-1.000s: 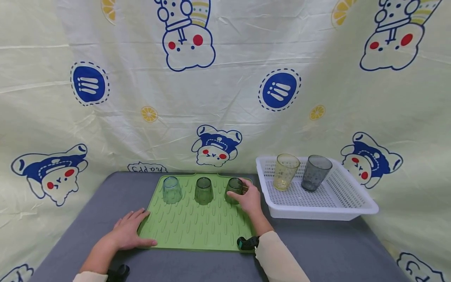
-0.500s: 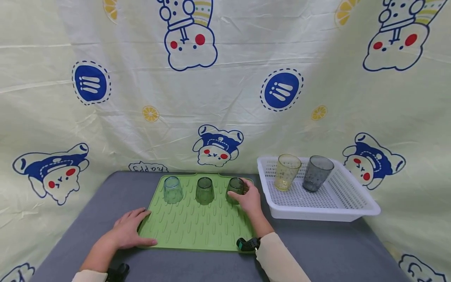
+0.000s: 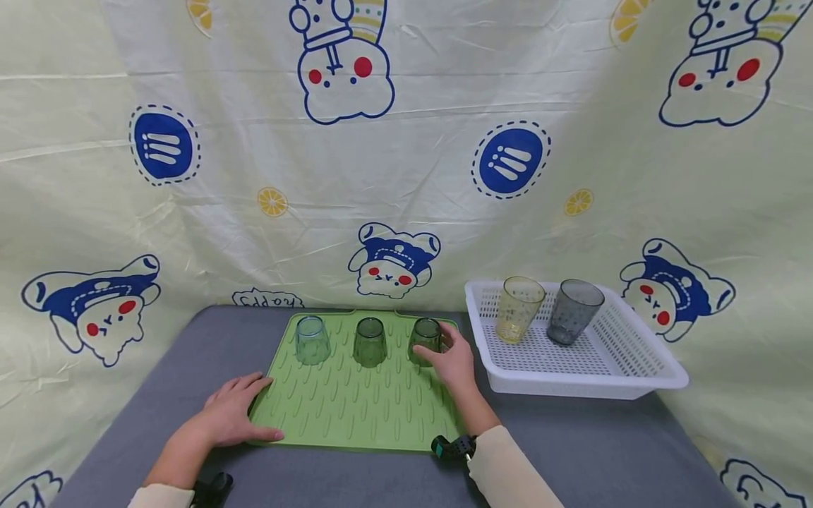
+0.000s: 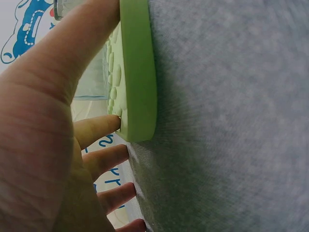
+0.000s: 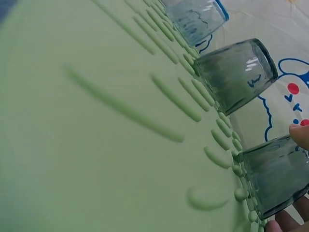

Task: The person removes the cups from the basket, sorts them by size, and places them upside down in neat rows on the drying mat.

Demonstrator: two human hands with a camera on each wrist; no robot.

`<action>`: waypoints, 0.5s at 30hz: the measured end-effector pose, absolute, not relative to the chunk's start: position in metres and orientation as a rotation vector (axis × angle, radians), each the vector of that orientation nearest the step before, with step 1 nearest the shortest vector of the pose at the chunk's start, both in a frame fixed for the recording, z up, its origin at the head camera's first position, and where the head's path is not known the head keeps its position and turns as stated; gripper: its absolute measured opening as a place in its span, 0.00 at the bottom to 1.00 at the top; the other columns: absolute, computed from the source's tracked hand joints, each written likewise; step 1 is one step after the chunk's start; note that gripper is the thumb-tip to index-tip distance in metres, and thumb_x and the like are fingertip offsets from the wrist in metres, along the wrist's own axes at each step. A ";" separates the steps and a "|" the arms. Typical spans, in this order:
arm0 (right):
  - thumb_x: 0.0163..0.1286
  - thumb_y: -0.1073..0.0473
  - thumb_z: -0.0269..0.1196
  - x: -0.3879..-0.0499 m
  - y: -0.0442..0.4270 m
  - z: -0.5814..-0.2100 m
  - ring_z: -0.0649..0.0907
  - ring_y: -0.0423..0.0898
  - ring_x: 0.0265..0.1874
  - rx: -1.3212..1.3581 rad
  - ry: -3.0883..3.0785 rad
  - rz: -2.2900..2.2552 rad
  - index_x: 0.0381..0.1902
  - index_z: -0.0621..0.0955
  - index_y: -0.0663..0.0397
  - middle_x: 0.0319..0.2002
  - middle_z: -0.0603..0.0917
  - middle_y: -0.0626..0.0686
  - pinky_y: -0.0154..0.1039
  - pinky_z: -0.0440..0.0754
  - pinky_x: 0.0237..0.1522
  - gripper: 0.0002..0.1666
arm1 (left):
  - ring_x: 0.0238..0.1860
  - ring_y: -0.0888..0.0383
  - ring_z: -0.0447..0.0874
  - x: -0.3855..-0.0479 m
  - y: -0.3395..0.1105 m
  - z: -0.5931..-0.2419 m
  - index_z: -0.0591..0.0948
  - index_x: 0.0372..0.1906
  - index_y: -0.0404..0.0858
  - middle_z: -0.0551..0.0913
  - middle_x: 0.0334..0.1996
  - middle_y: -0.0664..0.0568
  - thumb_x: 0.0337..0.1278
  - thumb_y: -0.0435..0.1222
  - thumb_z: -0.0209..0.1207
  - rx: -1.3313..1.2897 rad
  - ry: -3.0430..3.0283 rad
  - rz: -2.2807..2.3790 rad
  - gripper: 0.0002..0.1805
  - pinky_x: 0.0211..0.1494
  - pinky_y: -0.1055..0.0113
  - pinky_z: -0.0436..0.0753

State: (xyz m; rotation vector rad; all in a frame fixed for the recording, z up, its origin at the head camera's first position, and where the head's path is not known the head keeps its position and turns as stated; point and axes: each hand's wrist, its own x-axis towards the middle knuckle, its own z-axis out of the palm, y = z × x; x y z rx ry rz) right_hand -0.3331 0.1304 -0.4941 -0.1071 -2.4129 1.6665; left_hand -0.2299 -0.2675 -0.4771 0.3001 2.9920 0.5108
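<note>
Three tinted glasses stand wider end down in a row along the back of the green ridged mat. The left one is a pale blue-green glass, the middle a dark green glass. My right hand holds the rightmost dark green glass, thumb on its near left side and fingers on its right; the right wrist view shows this glass touching the mat. My left hand rests at the mat's front left corner, thumb along the front edge and fingers spread, some touching the grey tabletop.
On the right stands a white perforated plastic basket. Inside it, a yellow glass and a grey glass stand mouth up, leaning slightly. A printed curtain hangs behind the table.
</note>
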 end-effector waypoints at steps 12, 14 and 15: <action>0.60 0.53 0.78 -0.300 0.131 -0.490 0.64 0.64 0.77 -0.068 -2.372 1.751 0.77 0.65 0.57 0.78 0.65 0.62 0.57 0.68 0.75 0.53 | 0.70 0.26 0.64 -0.231 -0.267 -0.477 0.72 0.72 0.35 0.69 0.73 0.33 0.35 0.69 0.73 0.318 3.004 0.486 0.61 0.62 0.24 0.67; 0.59 0.52 0.78 -0.294 0.131 -0.491 0.64 0.64 0.77 -0.065 -2.376 1.742 0.77 0.65 0.57 0.78 0.64 0.62 0.57 0.68 0.75 0.53 | 0.70 0.26 0.64 -0.230 -0.267 -0.477 0.72 0.72 0.35 0.69 0.73 0.33 0.35 0.69 0.73 0.318 3.002 0.486 0.60 0.62 0.24 0.67; 0.59 0.52 0.78 -0.291 0.132 -0.491 0.64 0.64 0.77 -0.066 -2.375 1.742 0.77 0.65 0.57 0.78 0.64 0.62 0.57 0.68 0.75 0.53 | 0.70 0.25 0.64 -0.230 -0.267 -0.477 0.72 0.72 0.35 0.69 0.73 0.33 0.36 0.69 0.73 0.317 3.001 0.487 0.60 0.62 0.24 0.67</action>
